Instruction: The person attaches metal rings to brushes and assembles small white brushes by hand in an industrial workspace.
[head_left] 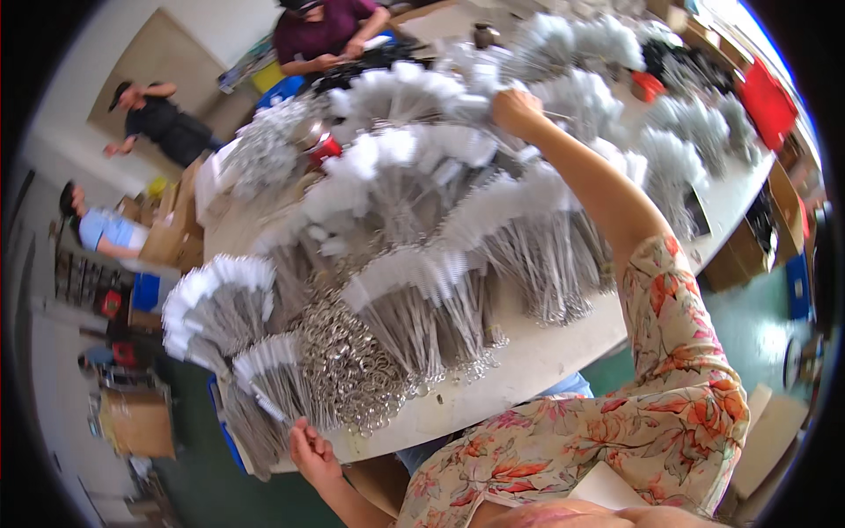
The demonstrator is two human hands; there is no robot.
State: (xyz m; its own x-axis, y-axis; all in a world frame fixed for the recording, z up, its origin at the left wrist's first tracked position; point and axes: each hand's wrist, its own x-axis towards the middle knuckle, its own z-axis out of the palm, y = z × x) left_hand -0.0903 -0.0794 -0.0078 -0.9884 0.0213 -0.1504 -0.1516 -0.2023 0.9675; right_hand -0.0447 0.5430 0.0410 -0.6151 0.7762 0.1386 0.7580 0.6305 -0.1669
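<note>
Just beside my left fingers [308, 440]: bundles [286, 374], thin wiry grey stems, white plastic-looking heads, soft sheen. Loose rings [352, 365] alongside, glossy metal. Table [563, 339] pale, smooth. My sleeve [673, 326], matt printed cloth. Right, box [735, 268] of dull brown cardboard.

- The right hand [518, 113] turns its grip away, so I cannot tell what it holds.
- Whether the left hand [312, 451] touches the near white-topped bundle [268, 365] is unclear.
- In the ring pile [352, 361], single rings are too small to count.
- The far person in dark red [321, 37] is cut at the top edge.
</note>
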